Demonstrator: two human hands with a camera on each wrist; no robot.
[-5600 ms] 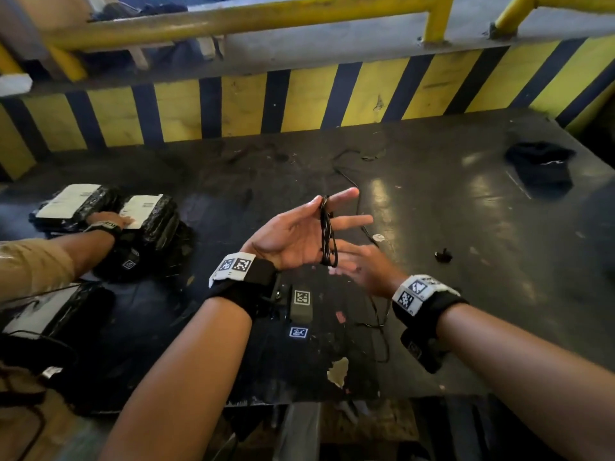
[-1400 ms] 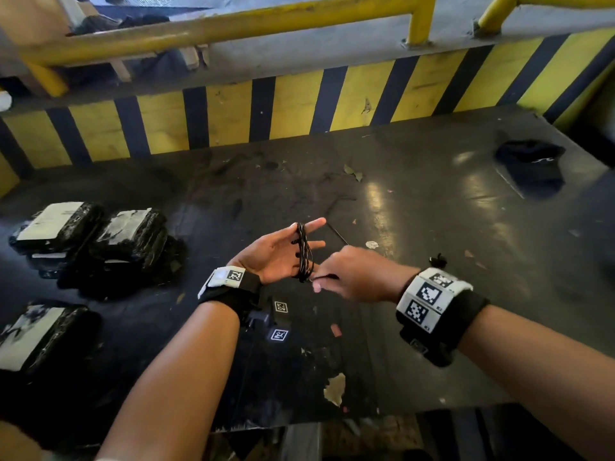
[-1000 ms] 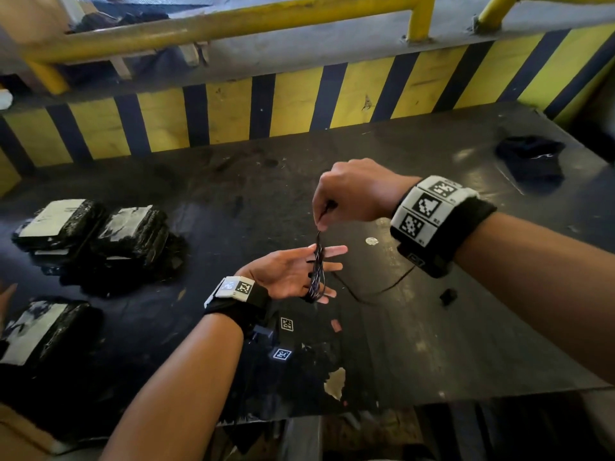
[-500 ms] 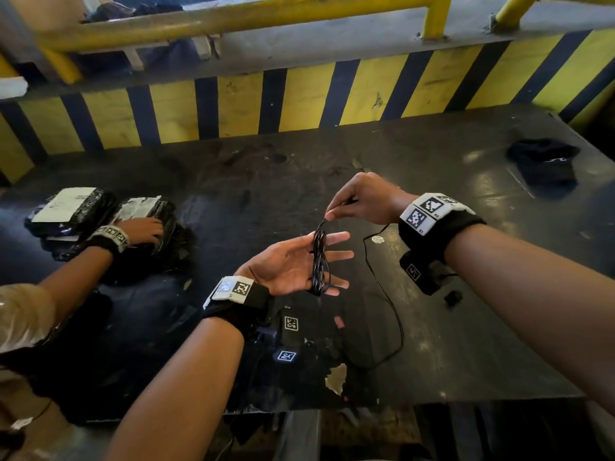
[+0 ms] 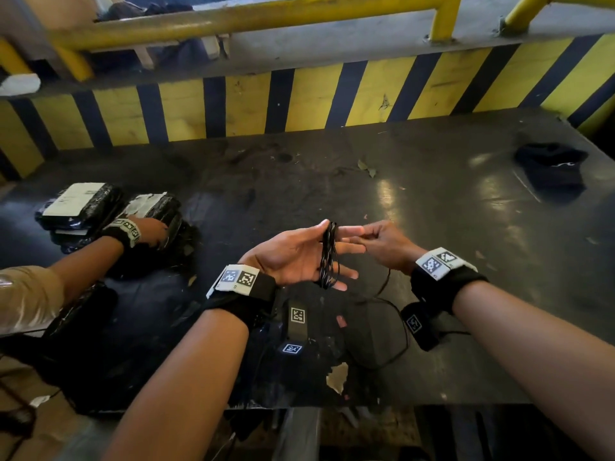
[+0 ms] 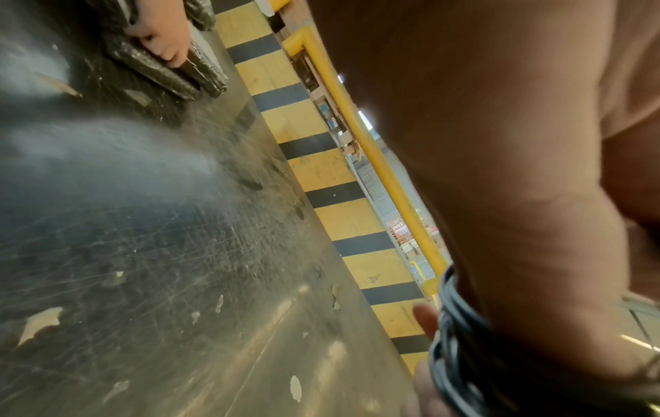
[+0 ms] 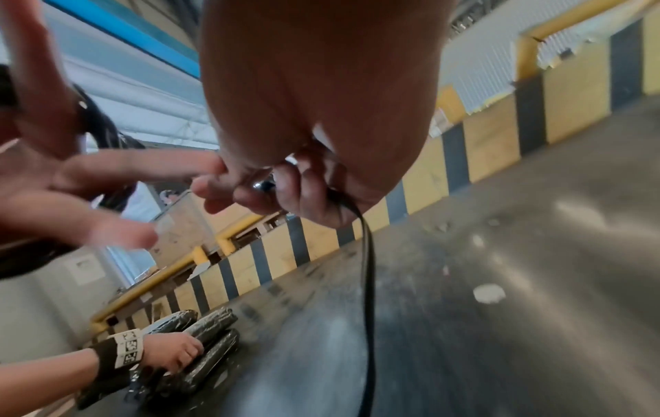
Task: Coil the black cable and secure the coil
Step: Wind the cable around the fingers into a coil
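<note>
The black cable (image 5: 328,256) is mostly wound already: a tight bundle of thin loops sits around the straight fingers of the left hand (image 5: 299,257), which is held palm-up and spread above the middle of the dark table (image 5: 449,207). In the left wrist view the loops show as a stack of dark turns lying close together across the fingers. From the bundle a loose tail (image 5: 396,327) runs to the right hand (image 5: 386,242) and also droops below it, curving onto the near part of the table.

The right hand sits just right of the left fingertips, its fingers curled and pinching the cable; the right wrist view shows the strand leaving the bottom of the fist and something small and shiny between the fingertips, too blurred to name.

By the look of it, the winding is well along but not finished: the slack on the table still has to go onto the coil, and nothing yet binds the loops, so the securing step remains. The cable looks thin, limp and glossy, likely to spring loose if the fingers close or tilt.

At the far left another person's hand (image 5: 146,231) rests on wrapped black packages (image 5: 83,201).
</note>
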